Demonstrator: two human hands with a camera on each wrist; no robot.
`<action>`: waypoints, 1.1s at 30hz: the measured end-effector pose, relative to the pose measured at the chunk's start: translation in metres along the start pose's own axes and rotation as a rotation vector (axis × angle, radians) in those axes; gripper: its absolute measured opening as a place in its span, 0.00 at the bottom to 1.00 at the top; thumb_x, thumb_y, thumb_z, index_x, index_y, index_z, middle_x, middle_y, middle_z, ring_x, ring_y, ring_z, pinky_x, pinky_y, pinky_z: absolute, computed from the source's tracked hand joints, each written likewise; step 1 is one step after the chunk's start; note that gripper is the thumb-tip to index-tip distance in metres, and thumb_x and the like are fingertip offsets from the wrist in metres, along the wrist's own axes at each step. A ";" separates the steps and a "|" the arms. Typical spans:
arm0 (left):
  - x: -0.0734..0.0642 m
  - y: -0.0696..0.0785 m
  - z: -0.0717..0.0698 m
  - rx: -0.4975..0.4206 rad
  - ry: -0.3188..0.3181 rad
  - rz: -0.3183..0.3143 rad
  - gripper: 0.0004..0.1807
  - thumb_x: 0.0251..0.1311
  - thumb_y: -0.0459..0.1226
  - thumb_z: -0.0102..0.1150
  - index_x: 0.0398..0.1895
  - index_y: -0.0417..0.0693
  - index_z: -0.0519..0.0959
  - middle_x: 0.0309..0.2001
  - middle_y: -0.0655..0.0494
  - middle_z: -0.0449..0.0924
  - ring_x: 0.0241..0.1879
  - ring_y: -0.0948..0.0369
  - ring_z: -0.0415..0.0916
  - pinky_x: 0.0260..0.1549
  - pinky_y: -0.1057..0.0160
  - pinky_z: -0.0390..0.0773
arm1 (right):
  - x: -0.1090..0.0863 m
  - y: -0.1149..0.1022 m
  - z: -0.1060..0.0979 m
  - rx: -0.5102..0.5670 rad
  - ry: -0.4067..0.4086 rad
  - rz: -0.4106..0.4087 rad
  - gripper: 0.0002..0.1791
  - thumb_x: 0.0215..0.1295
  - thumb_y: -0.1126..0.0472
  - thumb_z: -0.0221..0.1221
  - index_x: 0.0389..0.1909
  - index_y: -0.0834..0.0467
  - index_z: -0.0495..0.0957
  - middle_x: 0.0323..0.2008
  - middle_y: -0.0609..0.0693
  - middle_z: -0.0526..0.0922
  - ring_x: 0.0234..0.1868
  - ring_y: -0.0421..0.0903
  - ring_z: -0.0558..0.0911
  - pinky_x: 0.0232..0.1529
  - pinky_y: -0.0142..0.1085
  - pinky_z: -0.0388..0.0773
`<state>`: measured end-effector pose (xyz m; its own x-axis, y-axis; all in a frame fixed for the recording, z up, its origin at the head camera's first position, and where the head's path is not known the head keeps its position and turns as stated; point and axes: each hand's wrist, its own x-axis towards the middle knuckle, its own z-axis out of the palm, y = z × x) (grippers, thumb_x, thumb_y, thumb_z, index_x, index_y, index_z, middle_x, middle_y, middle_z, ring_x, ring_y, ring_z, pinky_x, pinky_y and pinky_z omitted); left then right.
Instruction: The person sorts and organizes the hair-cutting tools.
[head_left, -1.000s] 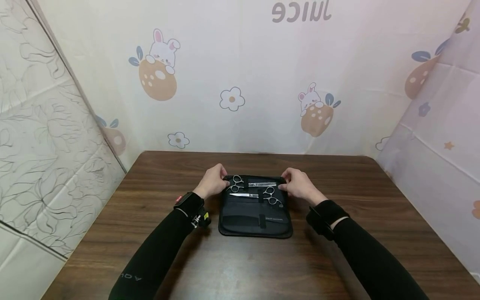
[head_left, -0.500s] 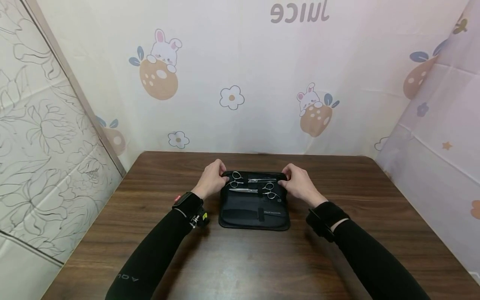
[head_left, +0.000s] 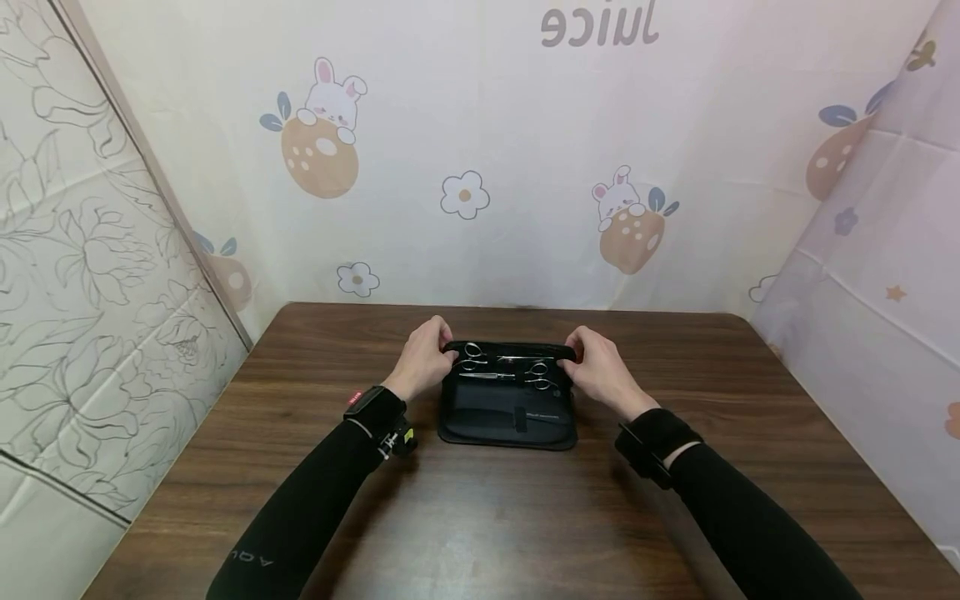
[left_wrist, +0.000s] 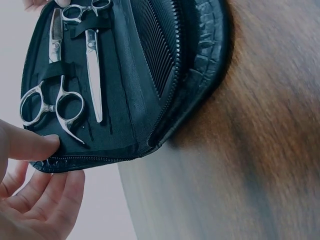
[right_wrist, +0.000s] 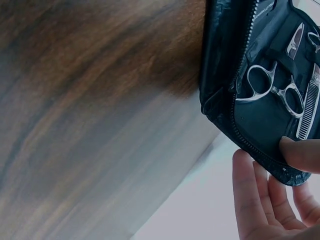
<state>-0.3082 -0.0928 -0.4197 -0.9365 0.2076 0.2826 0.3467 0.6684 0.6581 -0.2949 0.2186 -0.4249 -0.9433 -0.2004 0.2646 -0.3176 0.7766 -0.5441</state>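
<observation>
A black zippered scissors case [head_left: 480, 402] lies opened out on the table, its far part tilted. My left hand [head_left: 423, 358] pinches the far left corner, thumb inside and fingers beneath. The far right corner is pinched the same way by my right hand [head_left: 602, 371]. Straps inside hold silver thinning scissors [left_wrist: 55, 50] and a pair of straight-bladed scissors [left_wrist: 94, 75]. A black comb [left_wrist: 150, 45] sits in the nearer half, partly hidden by its pocket in the left wrist view. In the right wrist view the thinning scissors' toothed blade [right_wrist: 310, 105] lies close to my thumb.
The brown wood-grain table [head_left: 495, 533] extends around the case on all sides. Behind it hangs a pale curtain [head_left: 525, 125] printed with rabbits and flowers. A panel with floral line drawings [head_left: 97, 275] stands at the left.
The case's near edge has slid away from me. Its far half, with the scissors, has tilted and looks narrower. Both hands have risen slightly with the corners they pinch.
</observation>
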 end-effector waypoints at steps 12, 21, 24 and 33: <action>-0.004 -0.001 -0.003 -0.006 0.019 0.049 0.12 0.59 0.29 0.68 0.38 0.44 0.73 0.35 0.51 0.74 0.36 0.55 0.72 0.38 0.57 0.73 | -0.004 -0.001 -0.002 -0.018 0.034 -0.077 0.10 0.65 0.68 0.64 0.40 0.58 0.72 0.36 0.54 0.74 0.36 0.51 0.74 0.37 0.43 0.72; -0.007 0.001 -0.004 0.011 0.012 0.079 0.10 0.59 0.28 0.67 0.37 0.43 0.73 0.36 0.51 0.73 0.37 0.55 0.71 0.38 0.57 0.72 | -0.007 0.001 -0.002 -0.033 0.059 -0.132 0.11 0.64 0.71 0.65 0.40 0.59 0.71 0.36 0.53 0.73 0.35 0.50 0.74 0.36 0.42 0.73; -0.007 0.000 -0.004 0.014 0.015 0.091 0.11 0.58 0.28 0.67 0.36 0.43 0.73 0.35 0.51 0.73 0.37 0.55 0.71 0.38 0.57 0.73 | -0.008 0.001 -0.001 -0.039 0.059 -0.148 0.12 0.63 0.71 0.65 0.39 0.59 0.71 0.37 0.53 0.74 0.35 0.49 0.74 0.36 0.42 0.73; -0.013 -0.002 -0.004 0.006 -0.037 0.105 0.11 0.57 0.27 0.67 0.35 0.45 0.74 0.36 0.52 0.74 0.38 0.55 0.72 0.40 0.57 0.74 | -0.013 -0.001 -0.004 -0.036 0.003 -0.141 0.11 0.63 0.72 0.65 0.40 0.58 0.73 0.39 0.53 0.75 0.37 0.49 0.75 0.39 0.43 0.75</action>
<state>-0.2969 -0.1001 -0.4218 -0.8963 0.3028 0.3241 0.4430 0.6457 0.6219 -0.2824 0.2229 -0.4243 -0.8892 -0.3070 0.3392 -0.4432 0.7619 -0.4723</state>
